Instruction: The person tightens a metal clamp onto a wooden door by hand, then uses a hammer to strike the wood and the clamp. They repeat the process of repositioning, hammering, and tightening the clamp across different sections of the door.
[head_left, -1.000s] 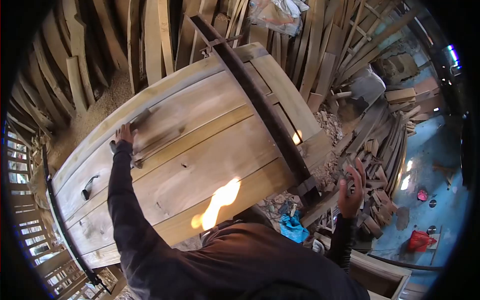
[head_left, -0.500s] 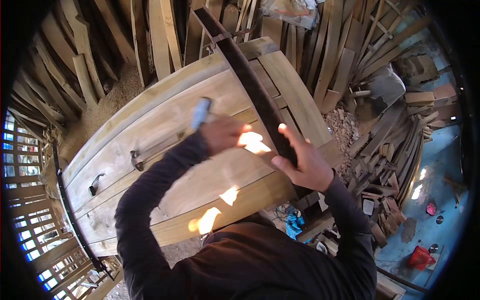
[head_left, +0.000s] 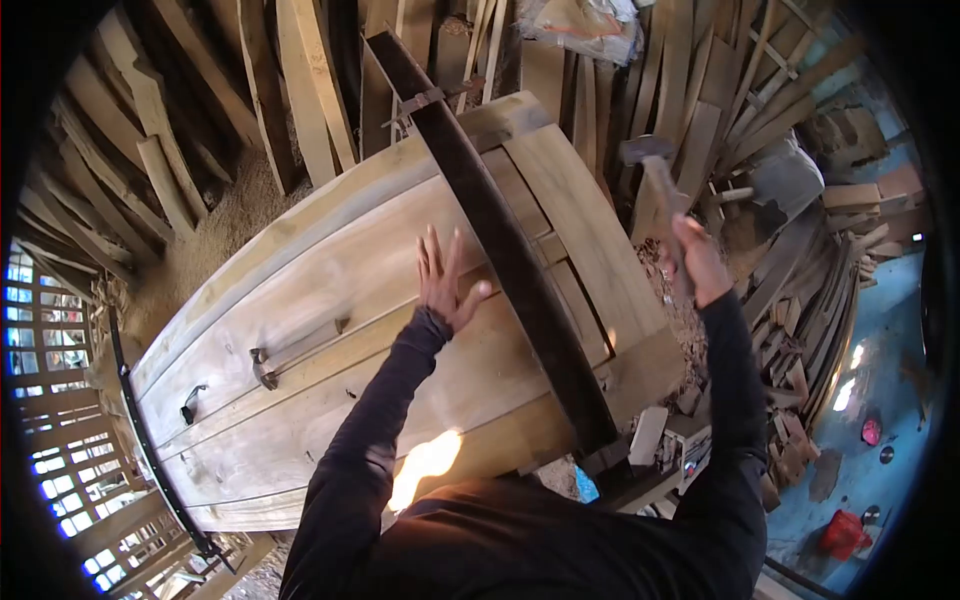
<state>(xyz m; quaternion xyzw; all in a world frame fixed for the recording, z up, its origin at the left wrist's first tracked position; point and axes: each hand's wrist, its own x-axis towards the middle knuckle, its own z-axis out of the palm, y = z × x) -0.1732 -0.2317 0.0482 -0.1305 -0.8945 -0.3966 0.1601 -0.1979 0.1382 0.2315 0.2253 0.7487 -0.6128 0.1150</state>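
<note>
My right hand [head_left: 702, 262] is wrapped round the handle of a hammer [head_left: 655, 165], raised beyond the right end of a large curved panel of wooden planks [head_left: 470, 355]. The hammer's head points up and away from me. My left hand [head_left: 450, 285] is open, fingers spread, over the planks just left of a long dark metal bar clamp [head_left: 505, 240]. That clamp lies across the panel. Another hammer [head_left: 264, 368] rests on the planks to the left, beside a small dark hooked piece [head_left: 192, 403].
Upright boards [head_left: 320, 80] lean along the back. Wood offcuts [head_left: 780, 320] are heaped at the right, beside a blue sheet [head_left: 880, 340] with a red bag [head_left: 843, 535]. A second dark bar [head_left: 150, 450] runs along the panel's left end. Sawdust [head_left: 240, 205] covers ground behind the panel.
The hammer has passed from my left hand to my right, which has swung up and right. My left hand now spreads over the planks. The bar clamp sits slightly lower in view.
</note>
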